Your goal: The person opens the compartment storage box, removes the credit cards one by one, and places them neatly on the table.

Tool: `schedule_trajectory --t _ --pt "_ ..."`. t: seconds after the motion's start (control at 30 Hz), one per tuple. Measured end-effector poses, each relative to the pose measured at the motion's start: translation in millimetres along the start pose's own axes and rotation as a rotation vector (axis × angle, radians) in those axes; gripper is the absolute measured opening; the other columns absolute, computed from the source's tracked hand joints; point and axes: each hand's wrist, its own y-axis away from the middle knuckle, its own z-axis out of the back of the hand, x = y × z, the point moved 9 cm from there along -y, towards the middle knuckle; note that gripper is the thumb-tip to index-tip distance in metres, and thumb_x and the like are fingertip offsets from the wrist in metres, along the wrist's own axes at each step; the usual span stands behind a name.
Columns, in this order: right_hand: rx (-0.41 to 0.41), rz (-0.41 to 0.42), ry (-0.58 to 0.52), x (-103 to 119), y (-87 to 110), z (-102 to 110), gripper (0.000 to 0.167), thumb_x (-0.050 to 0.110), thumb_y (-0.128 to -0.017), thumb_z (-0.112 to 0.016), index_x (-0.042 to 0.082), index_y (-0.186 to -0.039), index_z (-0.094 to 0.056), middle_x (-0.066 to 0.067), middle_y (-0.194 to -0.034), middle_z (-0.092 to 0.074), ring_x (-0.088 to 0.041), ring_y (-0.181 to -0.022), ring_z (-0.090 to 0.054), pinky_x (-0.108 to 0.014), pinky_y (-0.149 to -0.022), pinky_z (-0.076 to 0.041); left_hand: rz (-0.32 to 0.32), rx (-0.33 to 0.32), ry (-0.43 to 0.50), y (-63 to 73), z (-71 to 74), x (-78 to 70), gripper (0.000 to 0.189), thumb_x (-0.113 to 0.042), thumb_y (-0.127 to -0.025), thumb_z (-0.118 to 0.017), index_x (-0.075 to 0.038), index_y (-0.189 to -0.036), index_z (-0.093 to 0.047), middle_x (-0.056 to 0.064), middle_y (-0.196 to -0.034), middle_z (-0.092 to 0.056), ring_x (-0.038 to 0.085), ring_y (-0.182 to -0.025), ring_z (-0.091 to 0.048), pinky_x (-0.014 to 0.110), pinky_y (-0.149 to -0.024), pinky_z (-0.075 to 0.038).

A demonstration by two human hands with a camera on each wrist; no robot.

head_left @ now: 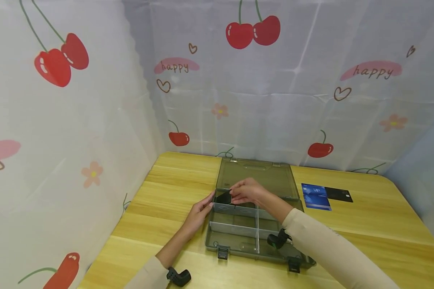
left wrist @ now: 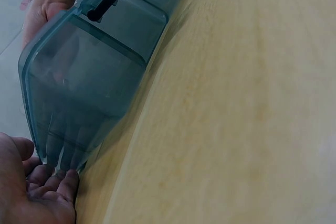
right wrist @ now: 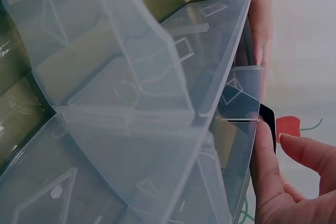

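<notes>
A translucent dark tackle-style organizer box (head_left: 238, 252) lies on the table with its lid (head_left: 256, 176) folded back. My left hand (head_left: 197, 216) rests against the box's left side near the far corner; in the left wrist view, the fingertips (left wrist: 68, 179) touch the outer wall. Over the far-left compartment, my right hand (head_left: 248, 190) pinches a black card (head_left: 224, 197). The right wrist view has the black card (right wrist: 269, 114) between thumb and forefinger, partly behind a clear divider (right wrist: 244, 90). Several clear dividers split the box.
Right of the box, a blue card (head_left: 315, 196) and another black card (head_left: 338, 194) lie on the wooden table (head_left: 166, 180). Two latches, one a left latch (head_left: 222, 253), hang at the box's near edge. Cherry-printed curtains (head_left: 246, 100) stand behind and at the left.
</notes>
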Motion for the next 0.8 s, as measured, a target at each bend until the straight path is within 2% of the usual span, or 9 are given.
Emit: schedule_trajectory --t 0.4,0.67,0.8 --pt "-0.006 -0.015 0.005 1.9 -0.9 -1.7 0.034 -0.006 -0.097 -0.06 -0.017 -0.129 -0.058 -0.035 -0.119 -0.065 -0.024 -0.078 -0.074 -0.04 -0.081 -0.062 0.007 0.008 0.001 0.2 -0.7 0.6 0.049 -0.015 -0.109 -0.047 -0.003 -0.156 -0.036 0.012 -0.163 -0.03 0.028 -0.15 -0.026 0.043 -0.118 -0.028" --pt "-0.024 0.001 0.011 4.9 5.7 6.4 0.034 -0.006 -0.096 -0.061 -0.014 -0.129 -0.06 -0.033 -0.111 -0.066 -0.022 -0.077 -0.073 -0.038 -0.079 -0.063 0.008 0.0 0.012 -0.2 -0.4 0.9 0.049 -0.014 -0.109 -0.047 -0.002 -0.156 -0.037 0.011 -0.162 -0.031 0.028 -0.15 -0.026 0.045 -0.118 -0.028" --pt "-0.037 0.012 0.024 7.0 11.4 12.8 0.035 -0.004 -0.097 -0.061 -0.013 -0.131 -0.059 -0.032 -0.11 -0.066 -0.023 -0.079 -0.072 -0.043 -0.085 -0.061 0.007 0.0 0.007 0.9 -1.0 -0.8 0.049 -0.014 -0.109 -0.047 -0.003 -0.156 -0.037 0.01 -0.163 -0.03 0.027 -0.151 -0.025 0.044 -0.119 -0.027"
